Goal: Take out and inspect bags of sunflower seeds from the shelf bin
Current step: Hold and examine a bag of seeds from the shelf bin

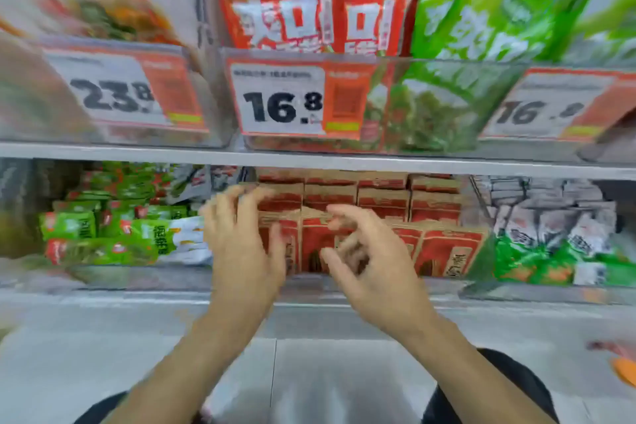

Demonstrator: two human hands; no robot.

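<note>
My left hand (pixel 241 244) is up in front of the lower shelf bin (pixel 344 280), fingers loosely spread and a little bent, gripping nothing; its fingertips reach over the tops of the kraft-and-red bags (pixel 444 253) that I take for the sunflower seeds. My right hand (pixel 375 262) is beside it, fingers half curled and apart, also holding nothing that I can see. Both are blurred, so I cannot tell whether any finger actually touches a bag. The bags stand upright in rows in the middle of the lower shelf, packed close, the front row against the clear front wall of the bin. Dark characters run down the front of the nearest one, too smeared for me to read.

Toward the left end of that shelf lie green packets (pixel 99 231) with white characters, unreadable. Toward the right end are grey-and-white packets (pixel 557 220) over more green ones.

On the upper shelf's front edge (pixel 309 157), the middle price tag (pixel 280 98) reads 16.8, the left price tag (pixel 120 89) reads 23.8, and the right price tag (pixel 543 107) reads 16 with the rest blurred. Behind the middle tag stand red bags (pixel 285 0) with large white characters; green bags (pixel 481 10) stand to their right.
</note>
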